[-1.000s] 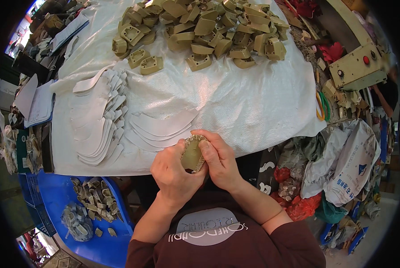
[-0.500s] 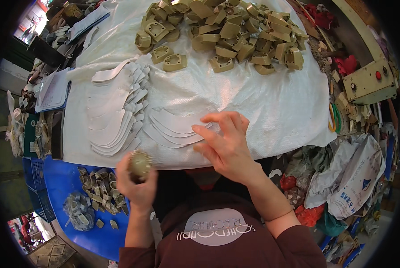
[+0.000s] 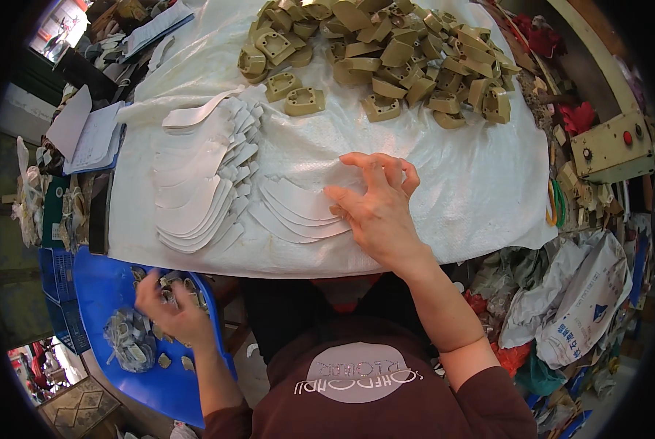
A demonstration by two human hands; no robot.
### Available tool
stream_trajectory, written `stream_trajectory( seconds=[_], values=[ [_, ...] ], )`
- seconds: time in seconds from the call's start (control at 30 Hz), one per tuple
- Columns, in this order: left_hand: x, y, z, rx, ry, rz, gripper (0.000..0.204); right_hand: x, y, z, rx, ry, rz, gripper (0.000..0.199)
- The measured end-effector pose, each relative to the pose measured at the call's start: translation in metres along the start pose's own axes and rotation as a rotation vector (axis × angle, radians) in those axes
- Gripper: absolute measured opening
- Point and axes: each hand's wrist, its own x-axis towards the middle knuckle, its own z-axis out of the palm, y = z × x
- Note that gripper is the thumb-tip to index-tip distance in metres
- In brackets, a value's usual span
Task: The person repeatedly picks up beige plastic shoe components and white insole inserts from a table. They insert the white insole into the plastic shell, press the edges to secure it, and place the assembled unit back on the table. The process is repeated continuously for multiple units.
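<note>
White curved strips (image 3: 287,212) lie fanned out on the white sheet in front of me. My right hand (image 3: 382,205) is over their right ends, thumb and index finger drawn close at the strips' edge, the other fingers fanned; the exact contact is partly hidden. To the left is a larger overlapping stack of the same strips (image 3: 188,197). My left hand (image 3: 174,311), smeared by motion, reaches over a blue plastic surface (image 3: 144,391) with its fingers apart. Beneath and around it lie several small olive-brown pieces (image 3: 188,364); nothing shows in its grasp.
Olive moulded parts with holes (image 3: 386,55) are heaped on the sheet's far side. A clear bag of pieces (image 3: 130,344) rests on the blue surface. At left is an open notebook (image 3: 97,139); at right, a control box with a red button (image 3: 613,150) and plastic bags (image 3: 584,300).
My left hand has moved down and left from the sheet's edge to the blue surface; the round olive part no longer shows in it. My right thumb and index finger have drawn closer together.
</note>
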Motion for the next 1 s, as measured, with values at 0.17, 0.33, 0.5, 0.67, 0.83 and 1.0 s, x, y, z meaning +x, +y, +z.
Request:
stream_trajectory(
  seconds=[0.17, 0.33, 0.5, 0.67, 0.83, 1.0],
  values=[
    [0.005, 0.094, 0.058, -0.405, -0.365, 0.481, 0.026, 0.004, 0.003, 0.006, -0.031, -0.057, -0.045, 0.01],
    [-0.012, 0.098, 0.083, -0.232, -0.364, 0.594, 0.027, 0.001, 0.015, 0.003, 0.211, 0.159, 0.08, 0.009],
    [-0.017, 0.1, 0.073, -0.213, -0.503, 0.523, 0.038, -0.003, 0.026, -0.025, 0.752, 0.402, 0.344, 0.013],
    [0.009, 0.143, 0.05, -0.267, -0.594, 0.502, 0.046, -0.016, 0.023, -0.046, 0.377, 0.303, -0.042, 0.021],
    [-0.004, 0.148, 0.076, -1.117, -0.87, -0.21, 0.039, -0.013, 0.01, -0.052, 0.401, 0.036, -0.286, 0.031],
    [0.0, 0.151, 0.07, -1.389, -0.841, -0.635, 0.047, 0.015, 0.089, -0.054, 0.022, 0.291, 0.078, 0.024]
  ],
)
